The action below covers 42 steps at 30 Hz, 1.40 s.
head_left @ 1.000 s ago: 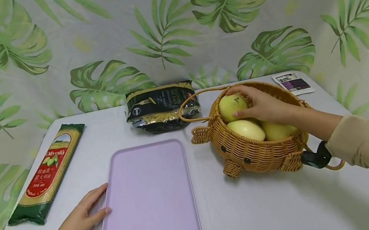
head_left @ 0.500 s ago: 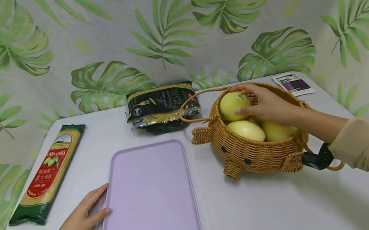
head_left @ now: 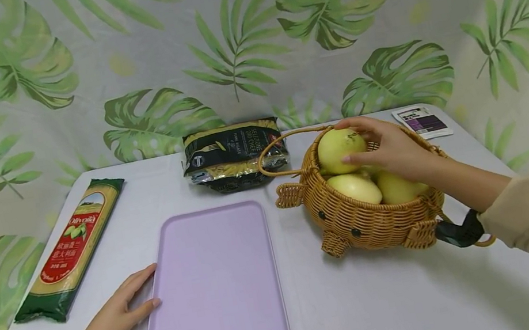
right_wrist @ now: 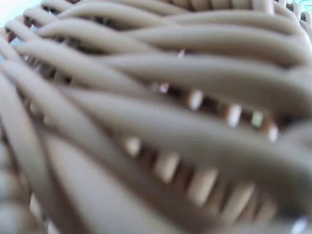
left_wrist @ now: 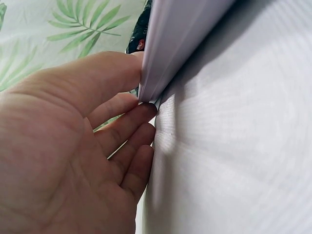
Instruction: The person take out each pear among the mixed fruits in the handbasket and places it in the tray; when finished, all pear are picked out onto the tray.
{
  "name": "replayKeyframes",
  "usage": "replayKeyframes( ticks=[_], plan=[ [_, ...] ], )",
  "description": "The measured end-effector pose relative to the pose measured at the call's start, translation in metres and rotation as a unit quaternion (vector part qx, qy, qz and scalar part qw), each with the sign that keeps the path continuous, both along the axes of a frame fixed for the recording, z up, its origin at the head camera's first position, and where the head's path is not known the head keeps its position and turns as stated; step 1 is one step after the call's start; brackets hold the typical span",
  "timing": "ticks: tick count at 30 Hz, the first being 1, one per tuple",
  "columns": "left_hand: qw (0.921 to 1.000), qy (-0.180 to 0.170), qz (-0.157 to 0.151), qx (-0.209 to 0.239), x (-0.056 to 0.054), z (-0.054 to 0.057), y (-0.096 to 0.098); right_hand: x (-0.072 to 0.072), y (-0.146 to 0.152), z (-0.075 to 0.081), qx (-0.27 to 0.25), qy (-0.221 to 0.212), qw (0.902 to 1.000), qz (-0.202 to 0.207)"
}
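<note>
Wicker and Lilac, Ringed by Lettering

Grasped in the right hand point(head_left: 391, 152), between thumb and curled fingers: a round yellow-green fruit point(head_left: 338, 152), at the left side of a pig-faced wicker basket point(head_left: 370, 229) and partly above its rim. Cannot tell whether touching the paler fruit point(head_left: 355, 189) just in front. Resting unclenched at the left edge of a lilac tray point(head_left: 218, 295): the left hand point(head_left: 118, 313), thumb against the rim (shown closest from the left wrist). From the right wrist, blurred wicker filling the view.

Against red on a long pasta packet point(head_left: 71, 250), lying left of the tray: "Olivoilà", with Chinese characters beneath, 意大利面 among them. On a black pasta bag point(head_left: 234, 157), beyond the tray: "SELEZIONE ORO CHEF" beside a pictured fork, smaller words hard to make out. On a white-and-purple sachet point(head_left: 422, 122), near the far right corner of the table point(head_left: 329, 300): print too small to read.
</note>
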<state>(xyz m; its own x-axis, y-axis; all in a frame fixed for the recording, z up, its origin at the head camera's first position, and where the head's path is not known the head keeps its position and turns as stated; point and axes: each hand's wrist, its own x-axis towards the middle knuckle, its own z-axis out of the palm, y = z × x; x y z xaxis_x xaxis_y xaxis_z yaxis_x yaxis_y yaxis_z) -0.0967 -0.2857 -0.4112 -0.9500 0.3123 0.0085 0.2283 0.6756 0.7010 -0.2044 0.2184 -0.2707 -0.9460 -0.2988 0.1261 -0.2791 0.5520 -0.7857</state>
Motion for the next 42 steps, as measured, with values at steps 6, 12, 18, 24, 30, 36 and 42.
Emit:
replayKeyframes(
  ticks=[6,12,18,24,30,36,42],
  plan=[
    [1.0000,-0.006,0.003,-0.005,-0.001,0.001,0.000,0.010,0.001,0.008,0.002,0.015,0.9999,-0.004],
    [1.0000,-0.004,0.002,-0.002,-0.001,-0.001,-0.001,0.029,-0.006,0.022,-0.024,0.016,0.9996,0.007],
    [1.0000,-0.008,0.004,0.001,0.000,-0.001,-0.002,0.046,-0.025,0.033,-0.088,0.018,0.9945,0.052],
    [0.9999,-0.014,0.002,0.006,0.000,-0.001,-0.001,0.058,-0.057,0.034,-0.148,0.003,0.9831,0.108],
    [0.9993,-0.026,-0.002,0.027,-0.001,0.002,0.001,0.064,-0.100,0.022,-0.211,-0.032,0.9651,0.152],
    [0.9995,-0.019,-0.006,0.026,-0.002,0.000,0.000,0.064,-0.147,-0.014,-0.215,-0.060,0.9613,0.161],
    [0.9998,-0.006,-0.006,0.019,-0.002,-0.003,0.000,0.046,-0.189,-0.058,-0.154,-0.055,0.9784,0.127]
  ],
)
